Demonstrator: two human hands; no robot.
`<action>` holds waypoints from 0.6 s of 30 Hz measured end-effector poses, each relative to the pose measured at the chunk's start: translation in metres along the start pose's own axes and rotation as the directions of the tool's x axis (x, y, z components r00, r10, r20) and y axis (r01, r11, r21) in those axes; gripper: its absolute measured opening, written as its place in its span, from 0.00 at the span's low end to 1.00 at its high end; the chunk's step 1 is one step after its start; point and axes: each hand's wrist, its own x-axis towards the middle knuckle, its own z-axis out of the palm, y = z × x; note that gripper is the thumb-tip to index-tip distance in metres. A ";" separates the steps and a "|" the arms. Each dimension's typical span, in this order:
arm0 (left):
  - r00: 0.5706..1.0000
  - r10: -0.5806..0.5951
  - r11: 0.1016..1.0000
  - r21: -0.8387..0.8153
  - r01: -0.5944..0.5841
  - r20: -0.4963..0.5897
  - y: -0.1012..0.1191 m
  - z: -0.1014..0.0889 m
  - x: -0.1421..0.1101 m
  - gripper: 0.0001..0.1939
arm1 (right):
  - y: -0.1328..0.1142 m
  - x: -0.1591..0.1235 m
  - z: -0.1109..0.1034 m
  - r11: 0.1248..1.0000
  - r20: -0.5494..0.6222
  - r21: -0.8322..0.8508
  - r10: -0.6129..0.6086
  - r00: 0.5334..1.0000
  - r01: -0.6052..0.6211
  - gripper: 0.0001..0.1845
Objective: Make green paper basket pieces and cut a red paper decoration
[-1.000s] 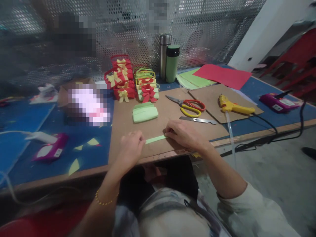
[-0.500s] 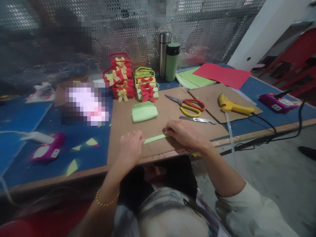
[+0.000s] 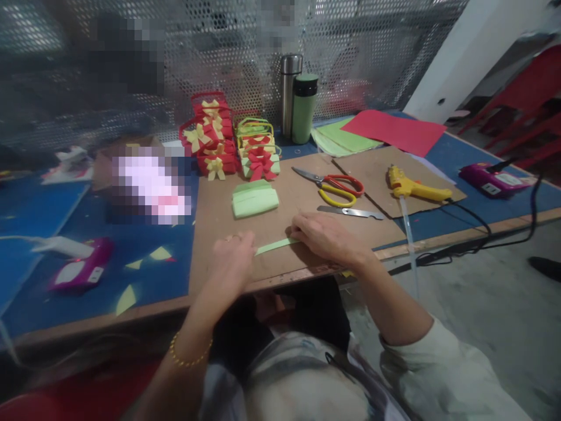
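A narrow light-green paper strip (image 3: 275, 246) lies stretched low over the brown cardboard (image 3: 298, 196). My left hand (image 3: 232, 257) is closed on its left end, and my right hand (image 3: 319, 234) pinches the other end; the fingertips of both are partly hidden. Just beyond the strip sits a folded light-green paper piece (image 3: 255, 200). A thin metal blade (image 3: 350, 213) rests past my right hand, with scissors (image 3: 335, 188) with red and yellow handles behind it.
Small red paper baskets (image 3: 214, 137) and green ones (image 3: 258, 155) with bows stand at the back, near two flasks (image 3: 304, 111). Red paper (image 3: 394, 131) and a yellow glue gun (image 3: 416, 188) lie right. Yellow scraps (image 3: 127, 299) and a purple power socket (image 3: 81, 269) are left.
Almost nothing differs. Both hands keep the strip in about the same place, and the view has shifted very slightly.
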 end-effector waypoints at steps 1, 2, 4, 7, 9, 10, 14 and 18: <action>1.000 0.001 1.000 0.008 -0.001 0.009 0.000 -0.001 0.000 0.10 | 0.000 0.000 0.000 1.000 -0.001 0.007 0.004 1.000 -0.004 0.09; 1.000 0.001 1.000 0.016 -0.002 0.016 0.000 -0.001 -0.001 0.09 | 0.000 0.000 0.000 1.000 -0.005 0.015 0.010 1.000 -0.010 0.08; 1.000 0.004 1.000 0.028 -0.004 0.016 0.000 0.000 -0.001 0.09 | -0.001 -0.001 0.001 0.999 -0.018 0.040 0.021 1.000 -0.020 0.06; 1.000 0.005 0.999 0.031 -0.005 -0.015 -0.001 0.005 -0.002 0.08 | 0.001 -0.002 0.002 0.995 -0.046 0.091 0.046 0.998 -0.042 0.04; 0.999 0.008 1.000 0.024 -0.007 -0.039 -0.003 0.008 -0.002 0.08 | 0.004 -0.005 0.005 0.992 -0.084 0.117 0.061 0.995 -0.051 0.03; 0.999 0.010 1.000 0.015 -0.009 -0.047 -0.003 0.009 -0.002 0.08 | 0.007 -0.007 0.007 0.991 -0.110 0.125 0.066 0.992 -0.052 0.03; 0.996 0.028 0.999 -0.033 -0.031 -0.081 -0.007 0.012 -0.002 0.09 | 0.020 -0.020 0.017 0.989 -0.225 0.135 0.089 0.970 -0.059 0.07; 0.991 0.045 0.995 -0.080 -0.055 -0.124 -0.011 0.014 -0.001 0.09 | 0.024 -0.030 0.026 0.989 -0.316 0.124 0.121 0.941 -0.085 0.07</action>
